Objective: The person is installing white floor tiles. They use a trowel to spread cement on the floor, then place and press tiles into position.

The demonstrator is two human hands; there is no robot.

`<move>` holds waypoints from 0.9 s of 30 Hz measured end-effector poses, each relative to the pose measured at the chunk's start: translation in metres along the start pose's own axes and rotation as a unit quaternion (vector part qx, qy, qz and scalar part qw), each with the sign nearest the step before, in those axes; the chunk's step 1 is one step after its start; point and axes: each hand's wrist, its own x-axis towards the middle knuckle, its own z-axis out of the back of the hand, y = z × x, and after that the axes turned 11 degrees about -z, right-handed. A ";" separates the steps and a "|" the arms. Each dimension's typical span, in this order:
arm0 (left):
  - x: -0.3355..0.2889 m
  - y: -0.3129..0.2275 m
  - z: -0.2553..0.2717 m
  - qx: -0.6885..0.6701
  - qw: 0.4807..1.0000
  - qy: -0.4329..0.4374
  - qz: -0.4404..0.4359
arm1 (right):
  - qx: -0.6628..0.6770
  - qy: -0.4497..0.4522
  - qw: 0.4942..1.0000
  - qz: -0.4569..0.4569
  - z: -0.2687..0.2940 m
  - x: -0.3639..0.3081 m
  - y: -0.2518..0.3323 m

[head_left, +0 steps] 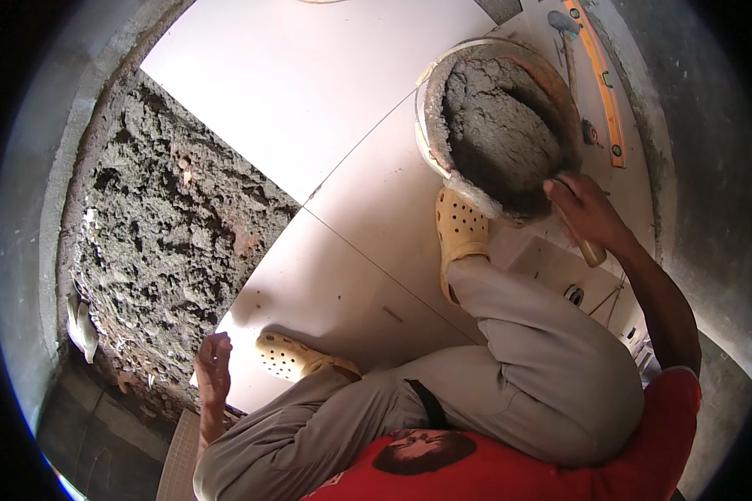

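Note:
My right hand [589,213] grips a wooden-handled trowel [594,254] at the near right rim of a round bucket [430,142]. Its blade cannot be made out. Thick grey mortar [497,117] fills the bucket, with a hollow scooped along its right side. My left hand [213,367] is beside my left knee, fingers loosely bent and nothing visible in them. It is over the near edge of the rough mortar bed [167,225], close to the corner of a large white tile [301,284].
More white tiles [301,75] lie ahead, with thin joints. An orange spirit level [597,79], a mallet [564,23] and a tape measure [591,132] lie right of the bucket. A pale bag-like thing [81,327] sits by the left wall. My feet in yellow clogs [459,225] rest on the tiles.

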 end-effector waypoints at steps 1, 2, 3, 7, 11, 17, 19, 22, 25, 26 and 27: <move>-0.004 0.014 -0.007 0.011 0.999 -0.008 0.040 | 0.051 0.014 0.999 0.012 -0.002 -0.002 -0.001; -0.008 0.025 -0.015 0.003 0.999 -0.037 0.017 | 0.043 0.015 0.998 -0.039 -0.004 0.002 0.000; -0.014 0.034 -0.019 0.043 0.995 -0.056 -0.068 | 0.059 0.016 0.996 -0.062 -0.005 -0.001 -0.001; -0.035 0.064 -0.012 0.138 0.978 -0.156 0.009 | 0.024 -0.007 0.997 -0.068 -0.007 -0.003 0.001; -0.043 0.089 -0.010 0.195 0.942 -0.259 0.089 | 0.019 -0.016 1.000 0.001 -0.009 -0.001 0.004; -0.060 0.117 -0.023 0.260 0.912 -0.308 0.081 | 0.121 0.046 0.988 -0.079 -0.010 -0.001 0.006; -0.066 0.128 -0.024 0.299 0.897 -0.306 0.112 | 0.116 0.040 0.992 -0.035 -0.010 -0.001 0.008; -0.077 0.143 -0.021 0.268 0.905 -0.278 0.178 | 0.079 0.002 0.997 0.013 -0.008 -0.005 0.010; -0.086 0.149 -0.023 0.307 0.868 -0.317 0.228 | 0.134 0.020 0.989 -0.066 -0.008 -0.013 0.004; -0.089 0.149 -0.024 0.304 0.862 -0.318 0.252 | 0.125 0.009 0.991 -0.038 -0.007 -0.016 -0.001; -0.091 0.147 -0.027 0.308 0.855 -0.318 0.272 | 0.113 -0.009 0.993 -0.037 -0.006 -0.020 -0.008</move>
